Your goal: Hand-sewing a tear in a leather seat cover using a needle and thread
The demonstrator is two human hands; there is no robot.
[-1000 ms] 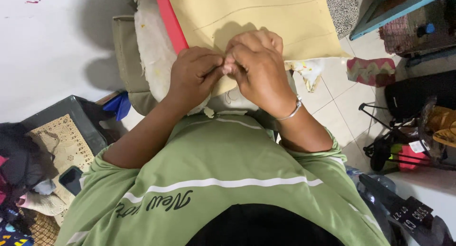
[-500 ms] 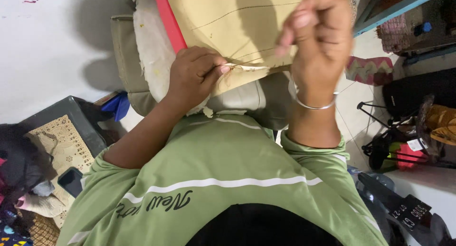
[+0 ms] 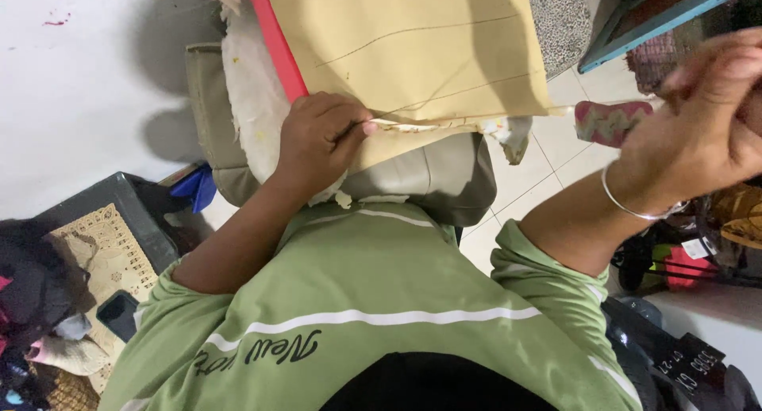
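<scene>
Fabric (image 3: 413, 54) lies on cushion (image 3: 429, 177), left hand (image 3: 317, 137) on its near edge, right hand (image 3: 706, 125) raised well right, phone (image 3: 119, 314) far left.

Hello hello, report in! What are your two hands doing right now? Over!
Left hand pinching the tan fabric edge. Right hand raised off to the side, grip closed; contents not visible. Nothing in the way.

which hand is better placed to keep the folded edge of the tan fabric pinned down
Left. The left hand already rests on the tan fabric, fingertips at its folded edge; the right hand is raised off to the side, clear of it.
</scene>
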